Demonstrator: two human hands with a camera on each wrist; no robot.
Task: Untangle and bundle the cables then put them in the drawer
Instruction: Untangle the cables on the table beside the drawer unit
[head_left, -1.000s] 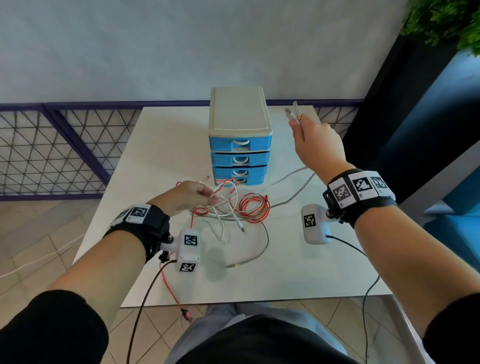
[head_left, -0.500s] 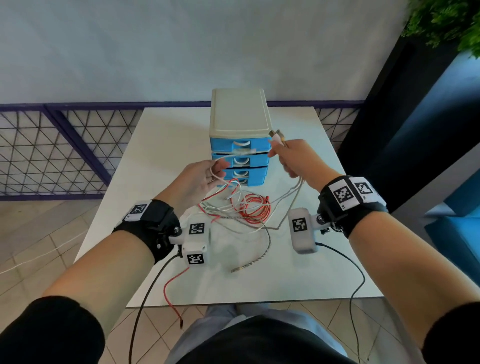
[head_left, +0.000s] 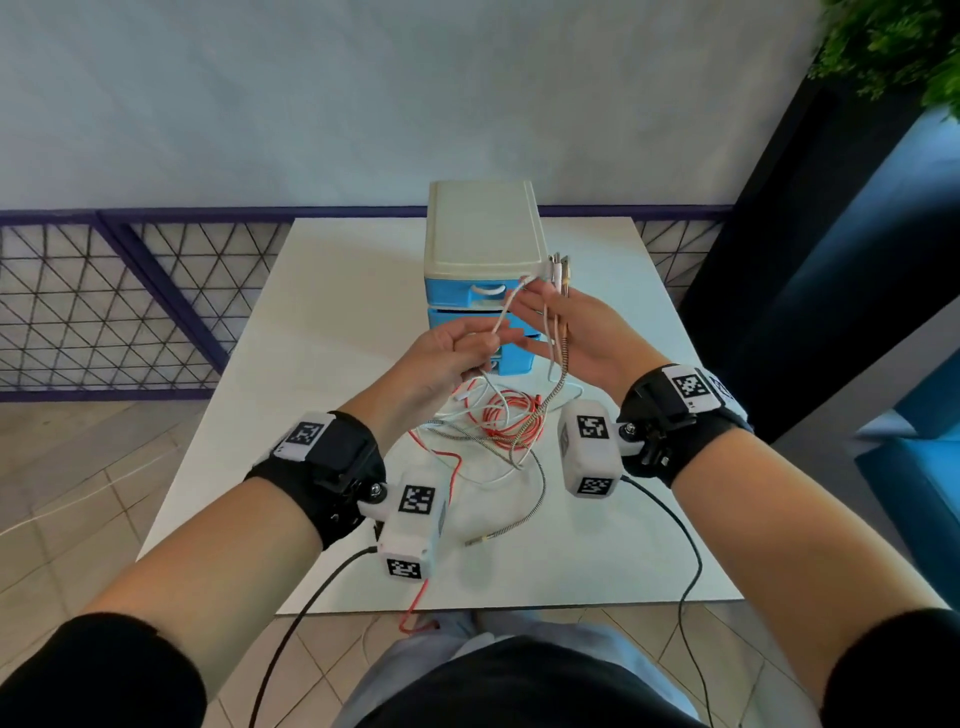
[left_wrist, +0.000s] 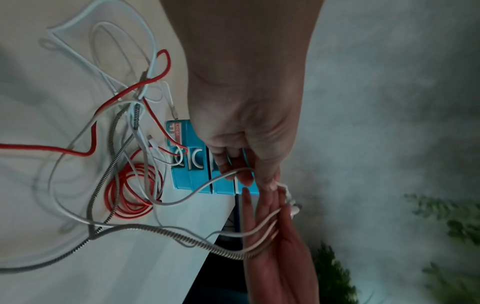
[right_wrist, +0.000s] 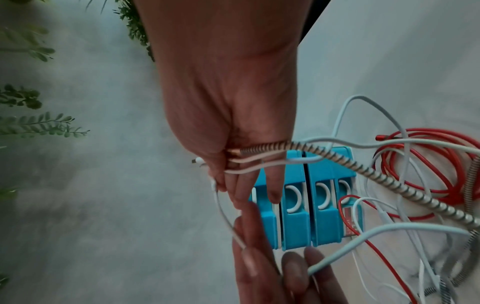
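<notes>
A tangle of cables (head_left: 498, 415) lies on the white table (head_left: 332, 322) before the blue drawer unit (head_left: 480, 234): a red coil (left_wrist: 132, 185), thin white leads and a spring-wrapped cable (right_wrist: 363, 170). My right hand (head_left: 540, 301) is raised in front of the top drawer. Its thumb pinches several cable ends (head_left: 561, 262) against the palm, and the plugs stick up past it. My left hand (head_left: 493, 338) pinches a white cable (head_left: 506, 312) and holds its end up against the right hand's fingers (right_wrist: 271, 197). All three drawers look closed.
A red lead (head_left: 415, 608) hangs over the table's near edge. The spring-wrapped cable's free end (head_left: 475, 540) lies near the front. A purple mesh railing (head_left: 130, 301) runs at the left, with dark blue furniture (head_left: 883, 312) and a plant (head_left: 893, 47) at the right.
My right hand came back from the far right with the cable ends to the drawer front. My left hand rose from the tangle, bringing a white cable up to the right hand.
</notes>
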